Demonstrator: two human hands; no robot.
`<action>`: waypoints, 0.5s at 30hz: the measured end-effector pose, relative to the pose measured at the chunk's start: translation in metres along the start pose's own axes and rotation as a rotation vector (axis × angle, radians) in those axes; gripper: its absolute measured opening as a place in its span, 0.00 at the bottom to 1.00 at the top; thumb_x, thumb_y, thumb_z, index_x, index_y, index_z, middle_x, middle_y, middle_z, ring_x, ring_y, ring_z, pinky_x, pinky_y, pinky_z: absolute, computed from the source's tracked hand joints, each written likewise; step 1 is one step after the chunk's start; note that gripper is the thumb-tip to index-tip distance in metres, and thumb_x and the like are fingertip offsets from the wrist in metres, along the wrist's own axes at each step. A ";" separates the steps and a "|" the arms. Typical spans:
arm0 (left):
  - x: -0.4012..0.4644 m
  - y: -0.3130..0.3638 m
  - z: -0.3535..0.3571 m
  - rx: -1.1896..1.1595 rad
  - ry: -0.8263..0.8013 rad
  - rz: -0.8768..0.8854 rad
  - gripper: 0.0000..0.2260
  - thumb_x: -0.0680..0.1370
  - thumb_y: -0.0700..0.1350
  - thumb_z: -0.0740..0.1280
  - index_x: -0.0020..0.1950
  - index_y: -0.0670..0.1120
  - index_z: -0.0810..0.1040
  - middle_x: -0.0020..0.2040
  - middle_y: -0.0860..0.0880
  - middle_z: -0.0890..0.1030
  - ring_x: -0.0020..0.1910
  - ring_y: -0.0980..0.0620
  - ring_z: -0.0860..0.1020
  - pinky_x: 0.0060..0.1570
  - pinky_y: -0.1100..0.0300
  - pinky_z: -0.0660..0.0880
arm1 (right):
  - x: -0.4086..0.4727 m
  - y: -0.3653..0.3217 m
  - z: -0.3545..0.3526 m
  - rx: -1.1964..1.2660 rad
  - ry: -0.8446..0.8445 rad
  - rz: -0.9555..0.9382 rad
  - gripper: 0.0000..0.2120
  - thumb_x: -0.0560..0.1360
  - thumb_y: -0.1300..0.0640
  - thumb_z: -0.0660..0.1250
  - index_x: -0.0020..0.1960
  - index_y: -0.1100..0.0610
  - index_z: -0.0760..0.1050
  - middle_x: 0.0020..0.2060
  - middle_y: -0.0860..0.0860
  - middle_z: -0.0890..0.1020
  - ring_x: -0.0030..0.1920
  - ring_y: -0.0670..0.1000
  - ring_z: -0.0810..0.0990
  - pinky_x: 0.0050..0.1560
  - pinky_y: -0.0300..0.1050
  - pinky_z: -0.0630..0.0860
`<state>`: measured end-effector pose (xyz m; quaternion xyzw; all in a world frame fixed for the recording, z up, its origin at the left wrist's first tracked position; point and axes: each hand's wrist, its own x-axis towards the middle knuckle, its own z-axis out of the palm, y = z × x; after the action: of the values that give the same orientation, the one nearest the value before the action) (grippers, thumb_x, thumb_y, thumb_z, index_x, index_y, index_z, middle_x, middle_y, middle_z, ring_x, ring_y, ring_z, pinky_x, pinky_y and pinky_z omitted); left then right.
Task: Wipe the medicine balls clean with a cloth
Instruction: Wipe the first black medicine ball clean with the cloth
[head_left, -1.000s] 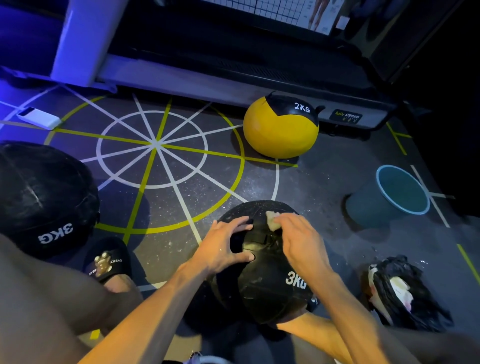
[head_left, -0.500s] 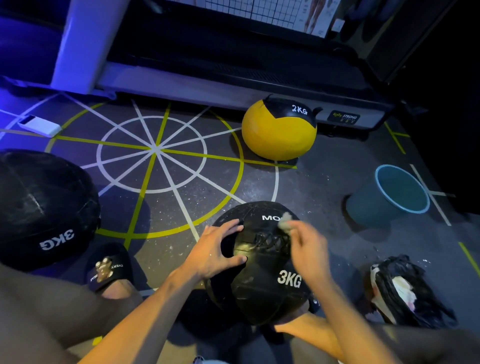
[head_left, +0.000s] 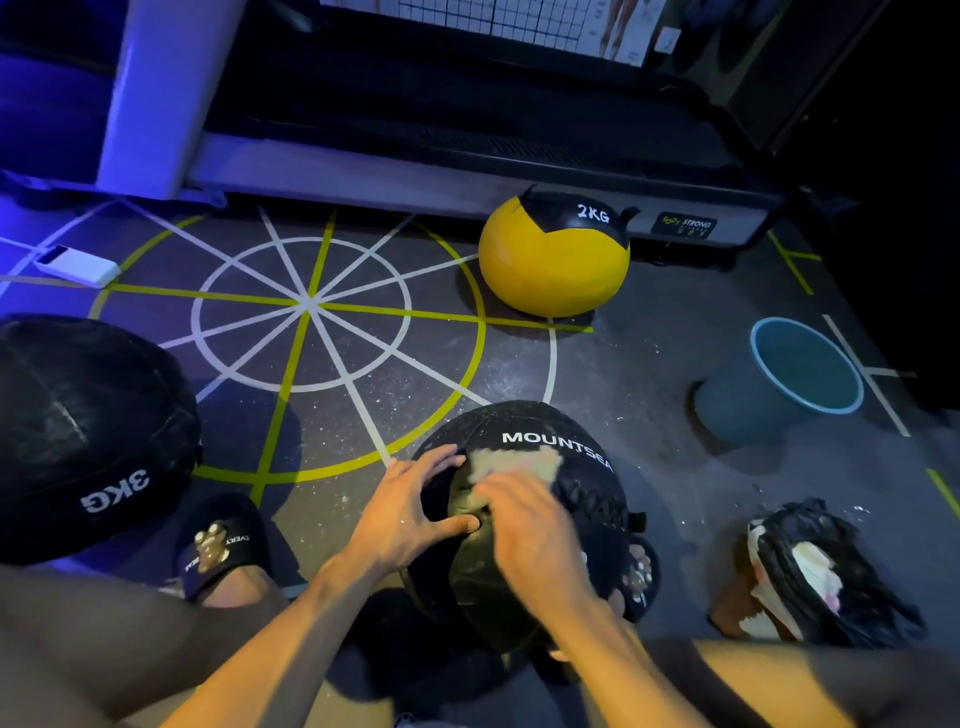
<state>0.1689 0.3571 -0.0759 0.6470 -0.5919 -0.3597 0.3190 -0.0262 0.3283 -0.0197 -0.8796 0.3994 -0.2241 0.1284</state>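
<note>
A round black leather medicine ball (head_left: 524, 587) marked MOUNTSEA sits on the dark speckled gym floor (head_left: 623, 364) between the person's feet, low and centre in the head view. The left hand (head_left: 410, 512) rests on the ball's left side with fingers spread and the thumb pressed against a seam, steadying it. The right hand (head_left: 535, 530) lies across the top of the ball, motion-blurred, fingers pressing a small pale crumpled cloth (head_left: 511, 462) flat against the leather just under the lettering; whether the fingers curl round the cloth I cannot tell.

A second, larger black medicine ball (head_left: 88, 426) marked 3KG sits at the left, just beside a black slide sandal (head_left: 218, 545). A yellow medicine ball with a black 2KG cap (head_left: 553, 260) rests further off, touching the painted yellow and white floor markings (head_left: 306, 306). To the right stands a blue plastic bucket (head_left: 779, 384), and nearer, a crumpled black plastic bag (head_left: 826, 571) with pale scraps showing inside. A white rectangular power bank (head_left: 78, 266) lies at the far left.
</note>
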 end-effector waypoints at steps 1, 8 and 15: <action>-0.001 0.000 -0.001 0.011 0.000 0.002 0.43 0.67 0.72 0.73 0.78 0.58 0.66 0.68 0.73 0.71 0.66 0.59 0.69 0.69 0.57 0.65 | -0.003 -0.006 0.004 -0.003 -0.055 -0.091 0.11 0.76 0.63 0.63 0.51 0.52 0.81 0.54 0.45 0.83 0.59 0.46 0.79 0.61 0.39 0.75; -0.002 -0.006 -0.003 0.013 0.011 0.004 0.42 0.67 0.68 0.76 0.77 0.59 0.66 0.71 0.68 0.72 0.66 0.64 0.65 0.68 0.67 0.60 | 0.008 0.044 -0.014 -0.053 0.129 0.279 0.17 0.74 0.72 0.70 0.56 0.55 0.84 0.55 0.49 0.85 0.58 0.51 0.82 0.66 0.51 0.78; -0.003 -0.012 -0.005 -0.003 0.001 -0.005 0.46 0.64 0.76 0.71 0.78 0.58 0.66 0.70 0.67 0.74 0.70 0.59 0.68 0.71 0.73 0.50 | 0.006 0.002 -0.002 0.011 -0.064 -0.116 0.15 0.74 0.67 0.68 0.52 0.50 0.82 0.55 0.44 0.84 0.59 0.44 0.79 0.66 0.38 0.74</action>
<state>0.1795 0.3608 -0.0825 0.6483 -0.5896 -0.3611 0.3190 -0.0245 0.3222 -0.0167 -0.9072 0.3423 -0.2054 0.1328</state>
